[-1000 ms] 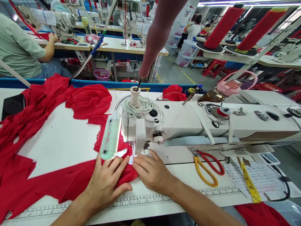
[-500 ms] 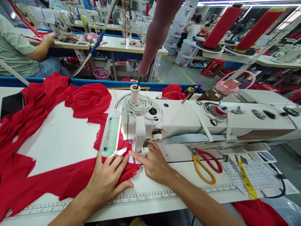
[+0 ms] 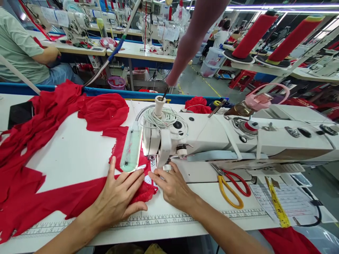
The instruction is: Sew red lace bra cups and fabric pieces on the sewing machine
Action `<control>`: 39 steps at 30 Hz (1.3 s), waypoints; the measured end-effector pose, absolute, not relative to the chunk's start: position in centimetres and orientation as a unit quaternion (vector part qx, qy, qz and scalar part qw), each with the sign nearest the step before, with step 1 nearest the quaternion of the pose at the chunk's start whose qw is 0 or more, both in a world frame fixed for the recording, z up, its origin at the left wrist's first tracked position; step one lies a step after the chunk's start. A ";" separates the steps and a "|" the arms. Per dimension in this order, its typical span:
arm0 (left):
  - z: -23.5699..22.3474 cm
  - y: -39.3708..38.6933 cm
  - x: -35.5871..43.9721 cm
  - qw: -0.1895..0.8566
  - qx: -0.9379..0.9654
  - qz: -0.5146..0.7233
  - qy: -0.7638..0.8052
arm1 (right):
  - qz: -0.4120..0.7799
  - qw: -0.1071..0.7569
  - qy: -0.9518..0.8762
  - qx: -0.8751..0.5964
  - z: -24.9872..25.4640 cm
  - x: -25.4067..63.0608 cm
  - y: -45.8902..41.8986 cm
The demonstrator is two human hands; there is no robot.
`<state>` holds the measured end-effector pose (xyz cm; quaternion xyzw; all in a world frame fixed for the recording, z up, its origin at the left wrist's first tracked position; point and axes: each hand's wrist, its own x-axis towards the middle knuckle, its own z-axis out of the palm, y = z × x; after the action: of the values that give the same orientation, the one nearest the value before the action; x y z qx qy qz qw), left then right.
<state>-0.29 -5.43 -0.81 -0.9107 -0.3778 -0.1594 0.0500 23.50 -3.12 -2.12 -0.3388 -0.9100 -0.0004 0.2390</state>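
Red lace-edged fabric [image 3: 144,192] lies on the white table under the head of a sewing machine [image 3: 201,134]. My left hand [image 3: 120,192] rests flat on this fabric, fingers spread, left of the needle area. Just right of the presser foot [image 3: 151,158], my right hand [image 3: 173,185] lies low with its fingers stretched out. Its index fingertip touches the fabric's edge, and its other fingertips are partly hidden by the machine head. A clear greenish guard [image 3: 131,148] hangs over part of the fabric. The needle itself cannot be made out.
Scissors [image 3: 230,187] with red and yellow handles lie right of my hands. Beyond them are a paper sheet [image 3: 293,204] and yellow tape measure [image 3: 278,204]. More red fabric [image 3: 53,120] covers the left side, beside a black phone [image 3: 20,114]. A co-worker [image 3: 23,53] sits far left.
My left hand has shifted slightly left and forward on the fabric, with its index finger more spread. My right hand stays beside the presser foot. The whole view has shifted a little.
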 end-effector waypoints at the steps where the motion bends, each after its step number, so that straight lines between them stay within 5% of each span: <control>1: -0.8 -5.3 -0.2 0.056 -0.913 -0.156 -0.372 | -0.002 0.238 -0.910 -0.340 -2.2 23.5 -3.1; 11: -1.1 -6.2 -3.1 0.090 -0.931 -0.109 -0.336 | 0.005 0.234 -0.909 -0.345 -2.3 23.6 -3.4; 20: -1.3 -6.6 -2.6 0.020 -0.904 -0.171 -0.391 | -0.011 0.234 -0.909 -0.345 -2.0 23.2 -3.6; 35: -1.0 -9.0 -1.7 0.109 -0.895 -0.170 -0.399 | -0.011 0.233 -0.906 -0.354 -2.1 23.2 -3.7; 39: -0.7 -7.7 -0.1 0.029 -0.898 -0.201 -0.390 | -0.013 0.241 -0.906 -0.349 -2.0 23.2 -3.6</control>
<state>-0.06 -7.75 -0.70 -0.8981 -0.3902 -0.2009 0.0292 23.15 -3.62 -2.01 -0.3490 -0.9056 -0.0130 0.2405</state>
